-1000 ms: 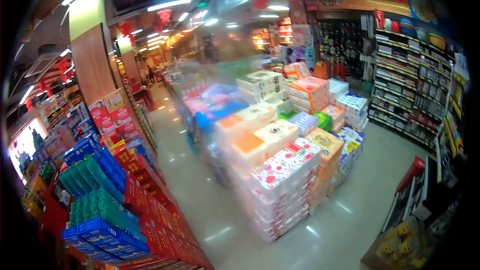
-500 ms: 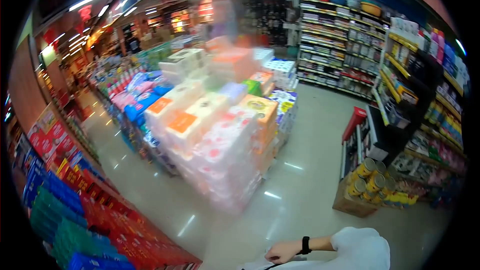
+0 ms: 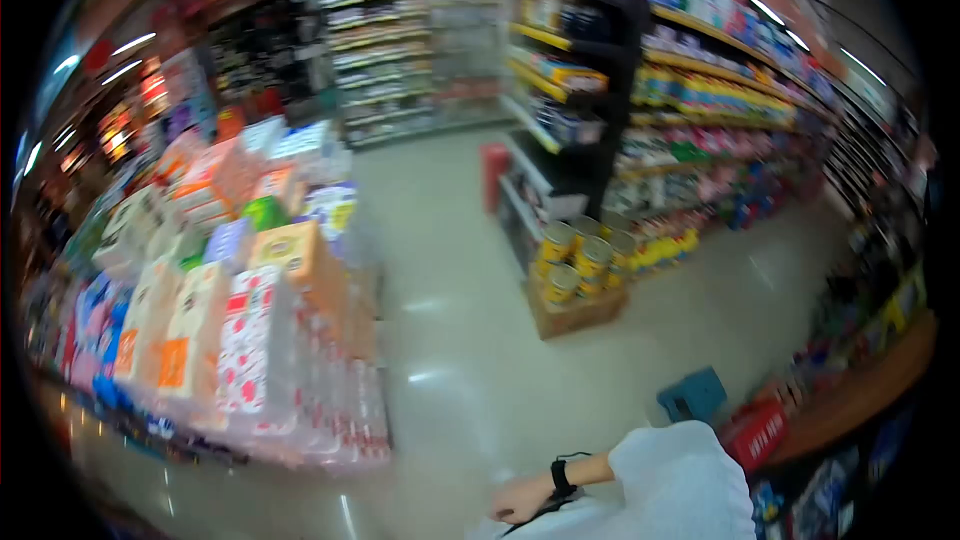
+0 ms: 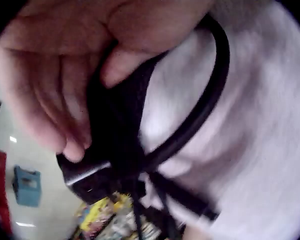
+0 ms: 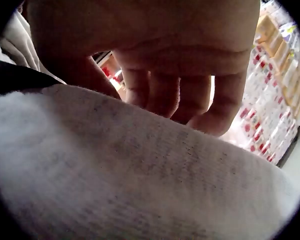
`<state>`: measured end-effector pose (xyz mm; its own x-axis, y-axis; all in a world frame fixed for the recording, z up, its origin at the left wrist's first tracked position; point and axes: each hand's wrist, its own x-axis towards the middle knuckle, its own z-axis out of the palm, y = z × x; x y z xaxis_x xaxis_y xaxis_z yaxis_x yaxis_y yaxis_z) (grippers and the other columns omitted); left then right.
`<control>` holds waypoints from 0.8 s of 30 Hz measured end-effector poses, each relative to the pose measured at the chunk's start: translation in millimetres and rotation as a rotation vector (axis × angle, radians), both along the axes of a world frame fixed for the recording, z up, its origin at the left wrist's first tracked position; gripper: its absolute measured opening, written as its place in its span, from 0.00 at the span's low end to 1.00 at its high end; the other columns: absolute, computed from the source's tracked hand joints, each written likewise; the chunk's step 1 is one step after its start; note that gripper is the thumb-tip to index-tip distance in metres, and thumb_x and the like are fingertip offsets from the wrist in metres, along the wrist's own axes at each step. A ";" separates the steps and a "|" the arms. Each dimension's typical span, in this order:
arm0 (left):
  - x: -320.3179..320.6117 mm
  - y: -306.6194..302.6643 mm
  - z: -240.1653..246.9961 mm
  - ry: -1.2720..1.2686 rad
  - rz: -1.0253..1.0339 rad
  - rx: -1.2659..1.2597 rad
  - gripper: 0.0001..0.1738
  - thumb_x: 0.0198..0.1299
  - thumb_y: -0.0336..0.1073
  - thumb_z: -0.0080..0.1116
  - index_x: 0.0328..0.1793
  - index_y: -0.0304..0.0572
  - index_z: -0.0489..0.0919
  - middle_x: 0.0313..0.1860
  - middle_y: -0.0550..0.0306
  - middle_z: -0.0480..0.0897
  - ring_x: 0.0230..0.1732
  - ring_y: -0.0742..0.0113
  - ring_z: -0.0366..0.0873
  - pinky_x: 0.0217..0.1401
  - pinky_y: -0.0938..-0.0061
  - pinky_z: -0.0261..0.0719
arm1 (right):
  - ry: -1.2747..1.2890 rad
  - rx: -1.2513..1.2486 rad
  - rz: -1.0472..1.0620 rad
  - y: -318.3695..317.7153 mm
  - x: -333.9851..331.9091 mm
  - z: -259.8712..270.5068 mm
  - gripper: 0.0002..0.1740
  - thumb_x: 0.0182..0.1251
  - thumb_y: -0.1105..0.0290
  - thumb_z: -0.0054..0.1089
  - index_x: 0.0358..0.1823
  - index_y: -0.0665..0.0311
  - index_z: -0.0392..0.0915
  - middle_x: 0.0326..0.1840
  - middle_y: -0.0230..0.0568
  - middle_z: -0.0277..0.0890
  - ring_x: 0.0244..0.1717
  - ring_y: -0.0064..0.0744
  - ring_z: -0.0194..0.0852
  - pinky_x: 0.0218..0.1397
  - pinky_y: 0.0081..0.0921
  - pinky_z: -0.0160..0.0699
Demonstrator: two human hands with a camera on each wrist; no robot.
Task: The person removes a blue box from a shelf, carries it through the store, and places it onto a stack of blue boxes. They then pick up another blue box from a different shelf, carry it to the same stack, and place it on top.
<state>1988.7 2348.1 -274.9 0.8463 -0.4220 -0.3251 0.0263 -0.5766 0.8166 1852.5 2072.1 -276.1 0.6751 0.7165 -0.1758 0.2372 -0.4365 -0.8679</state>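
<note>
In the head view my right hand (image 3: pixel 522 500) is low in front of me, held close to white clothing (image 3: pixel 680 480). A black band (image 3: pixel 562 478) goes round its wrist. The right wrist view shows the fingers (image 5: pixel 162 95) hanging loosely curled behind a fold of white cloth (image 5: pixel 140 165), which hides the fingertips. My left hand (image 4: pixel 65 70) appears only in the left wrist view, where thumb and fingers grip a black strap (image 4: pixel 117 115). A thick black loop (image 4: pixel 217 85) curves away from the strap across the white cloth.
Packs of tissue paper (image 3: pixel 250 340) are stacked at the left. Yellow cans (image 3: pixel 592 260) stand in a cardboard box (image 3: pixel 580 312) by the shelf end. A blue stool (image 3: pixel 692 395) stands on the floor at the right, near a red box (image 3: pixel 755 432). A shiny aisle floor (image 3: pixel 440 320) runs between.
The view has swung right, so the tissue packs now sit further left and the blue stool shows. My right hand came into the head view half a second ago and stays low.
</note>
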 end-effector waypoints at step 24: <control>15.6 -175.9 9.5 -0.042 -0.644 0.018 0.13 0.61 0.40 0.56 0.46 0.43 0.84 0.33 0.55 0.82 0.32 0.64 0.77 0.35 0.67 0.75 | -0.218 -0.101 -0.838 -13.5 -125.0 -7.5 0.07 0.53 0.70 0.52 0.22 0.66 0.74 0.21 0.53 0.74 0.26 0.55 0.72 0.30 0.47 0.69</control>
<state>2004.3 2172.2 -265.4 0.4375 -0.8445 -0.3090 -0.3618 -0.4799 0.7993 1727.5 2058.6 -283.6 0.9989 -0.0431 -0.0172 -0.0401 -0.6137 -0.7885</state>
